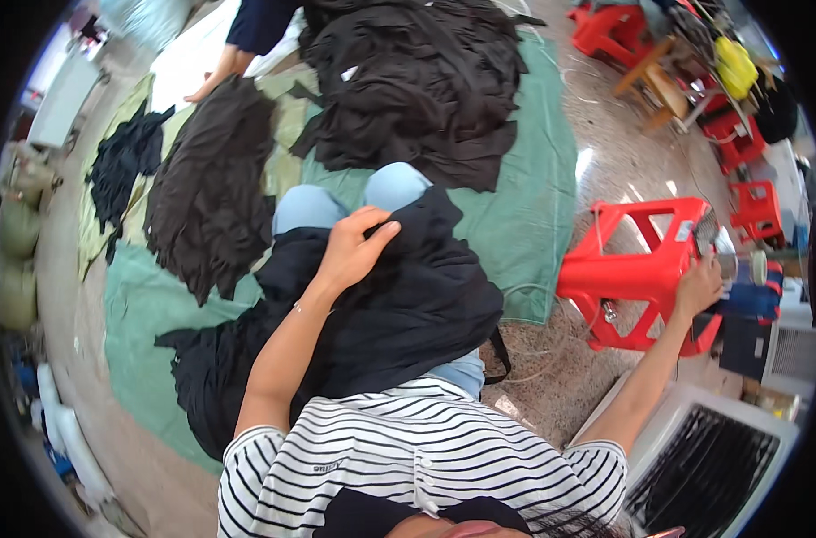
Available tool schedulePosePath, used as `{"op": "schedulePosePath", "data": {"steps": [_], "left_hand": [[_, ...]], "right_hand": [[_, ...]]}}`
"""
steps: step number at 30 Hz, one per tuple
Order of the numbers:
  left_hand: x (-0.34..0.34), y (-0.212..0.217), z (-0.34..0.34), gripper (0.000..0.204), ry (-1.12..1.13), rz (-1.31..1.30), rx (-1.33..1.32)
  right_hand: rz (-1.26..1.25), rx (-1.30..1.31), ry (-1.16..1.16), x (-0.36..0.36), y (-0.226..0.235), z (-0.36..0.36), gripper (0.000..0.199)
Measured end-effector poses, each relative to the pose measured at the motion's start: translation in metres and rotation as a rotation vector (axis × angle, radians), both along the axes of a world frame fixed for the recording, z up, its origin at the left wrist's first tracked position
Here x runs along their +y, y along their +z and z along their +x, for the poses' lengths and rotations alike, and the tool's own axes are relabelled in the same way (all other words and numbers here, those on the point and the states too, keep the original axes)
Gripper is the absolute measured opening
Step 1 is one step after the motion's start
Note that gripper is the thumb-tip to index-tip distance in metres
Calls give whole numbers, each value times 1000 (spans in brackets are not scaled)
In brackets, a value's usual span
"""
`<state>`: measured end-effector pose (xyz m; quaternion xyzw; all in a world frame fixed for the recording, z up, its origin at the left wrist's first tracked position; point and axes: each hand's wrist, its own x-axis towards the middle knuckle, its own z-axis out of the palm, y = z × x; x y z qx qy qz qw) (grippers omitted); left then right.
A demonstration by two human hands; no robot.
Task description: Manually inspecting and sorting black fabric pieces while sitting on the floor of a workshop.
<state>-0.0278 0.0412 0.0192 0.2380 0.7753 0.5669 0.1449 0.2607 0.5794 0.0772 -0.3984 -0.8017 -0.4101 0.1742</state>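
I sit on the floor with a dark navy garment (399, 305) spread over my lap and blue-jeaned knees (309, 204). My left hand (354, 247) rests on top of this garment, fingers curled into its fabric near my knee. My right hand (699, 285) is stretched far out to the right, touching a blue device (753, 300) that stands beside a red plastic stool (641, 269) lying on its side. Whether that hand grips the device I cannot tell.
A big heap of black garments (426, 81) lies ahead on a green floor sheet (533, 206). A flatter dark brown pile (215, 188) lies to the left, touched by another person's hand (212, 81). More red stools (748, 211) stand at right. A white crate (703, 466) sits at lower right.
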Motion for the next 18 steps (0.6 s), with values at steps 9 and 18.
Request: {"op": "schedulePosePath", "data": {"steps": [9,18], "left_hand": [[-7,-2,-8,30,-238,-242,40],[-2,70,-16,16,115,391,-83]], "right_hand": [[-1123,348,1054,-237,-42,-137,11],[-1610,259,1343,-357,-28,-194,15]]}}
